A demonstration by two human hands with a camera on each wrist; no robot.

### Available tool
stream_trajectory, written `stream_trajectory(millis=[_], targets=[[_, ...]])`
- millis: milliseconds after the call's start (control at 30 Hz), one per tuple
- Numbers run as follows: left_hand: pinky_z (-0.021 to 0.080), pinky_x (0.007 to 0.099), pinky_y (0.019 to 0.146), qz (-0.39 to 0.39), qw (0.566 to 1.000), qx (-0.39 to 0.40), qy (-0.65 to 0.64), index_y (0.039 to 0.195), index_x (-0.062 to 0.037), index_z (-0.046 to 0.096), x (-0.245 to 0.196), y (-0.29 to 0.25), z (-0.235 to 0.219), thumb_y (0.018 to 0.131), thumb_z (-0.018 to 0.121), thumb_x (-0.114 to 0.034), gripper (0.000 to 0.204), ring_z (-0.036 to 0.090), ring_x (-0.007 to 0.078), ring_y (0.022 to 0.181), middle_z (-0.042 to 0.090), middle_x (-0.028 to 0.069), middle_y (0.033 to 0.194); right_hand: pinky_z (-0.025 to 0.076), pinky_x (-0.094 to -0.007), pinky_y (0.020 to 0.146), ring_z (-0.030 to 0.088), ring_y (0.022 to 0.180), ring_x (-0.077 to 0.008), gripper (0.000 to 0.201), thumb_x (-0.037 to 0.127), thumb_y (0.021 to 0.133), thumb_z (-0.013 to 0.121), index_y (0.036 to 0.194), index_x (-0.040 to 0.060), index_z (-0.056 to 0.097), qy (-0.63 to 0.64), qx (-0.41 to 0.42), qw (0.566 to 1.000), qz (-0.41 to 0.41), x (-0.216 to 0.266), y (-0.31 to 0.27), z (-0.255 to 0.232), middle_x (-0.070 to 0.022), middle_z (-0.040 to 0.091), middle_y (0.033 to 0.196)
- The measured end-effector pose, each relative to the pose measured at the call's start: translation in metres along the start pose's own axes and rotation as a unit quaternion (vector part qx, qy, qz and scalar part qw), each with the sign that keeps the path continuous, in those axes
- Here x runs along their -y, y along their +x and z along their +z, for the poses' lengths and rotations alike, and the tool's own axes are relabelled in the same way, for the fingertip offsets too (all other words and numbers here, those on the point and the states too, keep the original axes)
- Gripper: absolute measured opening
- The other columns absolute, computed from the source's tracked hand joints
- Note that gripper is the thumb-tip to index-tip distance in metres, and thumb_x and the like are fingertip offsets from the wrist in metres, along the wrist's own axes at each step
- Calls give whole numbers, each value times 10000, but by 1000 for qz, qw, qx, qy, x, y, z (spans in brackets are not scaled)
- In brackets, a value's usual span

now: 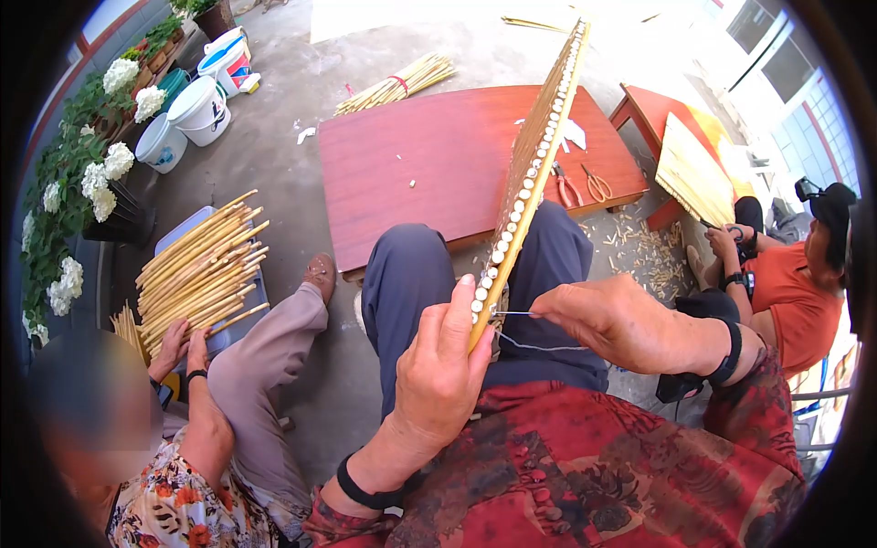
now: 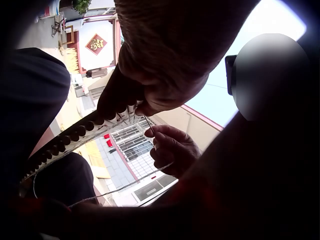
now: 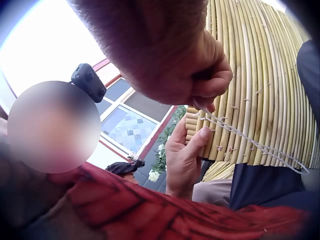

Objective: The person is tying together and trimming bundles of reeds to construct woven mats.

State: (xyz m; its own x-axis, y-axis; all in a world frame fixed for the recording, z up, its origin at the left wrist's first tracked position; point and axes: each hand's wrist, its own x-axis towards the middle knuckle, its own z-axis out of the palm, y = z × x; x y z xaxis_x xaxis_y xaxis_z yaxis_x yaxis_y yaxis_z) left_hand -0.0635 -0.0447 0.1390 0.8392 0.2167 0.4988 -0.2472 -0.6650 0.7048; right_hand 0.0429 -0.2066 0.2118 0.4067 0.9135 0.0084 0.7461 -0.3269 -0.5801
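Note:
A mat of stitched straw-coloured stalks (image 1: pixel 539 151) stands on edge over the lap, its round cut ends facing up in the head view. My left hand (image 1: pixel 437 370) grips the near corner of it, fingers on one side and thumb on the other. Just right of that corner, my right hand (image 1: pixel 612 321) pinches a thin metal needle (image 1: pixel 516 313), whose tip end is at the mat's edge. White thread (image 3: pixel 250 140) runs from the right hand across the mat's face in the right wrist view. Rows of small white stitches (image 3: pixel 245 99) cross the stalks.
A red table (image 1: pixel 411 164) stands ahead, with red-handled pliers (image 1: pixel 566 185) and scissors (image 1: pixel 597 183) on it. A person at left handles loose stalks (image 1: pixel 196 274); another at right holds a second mat (image 1: pixel 694 169). Cut scraps (image 1: pixel 649 247) litter the floor. Buckets (image 1: pixel 199 110) stand far left.

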Motion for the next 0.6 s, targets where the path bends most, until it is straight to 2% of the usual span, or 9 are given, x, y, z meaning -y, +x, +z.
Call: stream_trajectory(millis=[133,200,267,433,500,600], targets=[[444,332,597,4,1000,12,0,1186,45,392,2,-3,-2,705,619,32,532,534,270,698,506,159,842,450,-377,511,572,620,-321,171,50,755,537,922,33,502,-20,-10,999,-26,5,3,2,-142,551,661],[444,333,598,15,1000,12,1,1182,53,390,4,-2,-3,706,615,36,527,535,274,699,506,164,844,445,-376,502,576,616,-302,197,34,720,531,908,22,477,-95,88,992,6,9,1,4,-126,543,645],[477,315,614,22,999,20,39,1136,97,408,3,-1,-5,691,627,21,502,557,259,744,525,160,891,457,-364,495,586,619,-289,180,43,744,542,915,22,493,-99,75,992,2,8,3,5,-123,562,677],[477,315,609,16,998,20,50,1131,104,410,6,-2,-8,689,633,19,503,563,258,731,533,165,877,466,-354,489,593,621,-280,161,65,775,550,922,22,503,-98,48,994,-8,9,6,9,-117,575,697],[477,316,606,16,998,20,49,1129,105,412,7,-2,-9,688,635,17,502,566,258,724,536,167,867,440,-381,499,575,623,-292,212,34,682,516,883,19,451,-87,40,995,-19,8,6,13,-111,527,647],[476,318,598,20,997,6,68,1127,104,416,8,-3,-9,692,635,8,496,570,260,708,540,163,845,440,-383,499,575,628,-295,213,33,676,518,875,17,444,-98,49,994,-29,8,11,13,-112,529,653]])
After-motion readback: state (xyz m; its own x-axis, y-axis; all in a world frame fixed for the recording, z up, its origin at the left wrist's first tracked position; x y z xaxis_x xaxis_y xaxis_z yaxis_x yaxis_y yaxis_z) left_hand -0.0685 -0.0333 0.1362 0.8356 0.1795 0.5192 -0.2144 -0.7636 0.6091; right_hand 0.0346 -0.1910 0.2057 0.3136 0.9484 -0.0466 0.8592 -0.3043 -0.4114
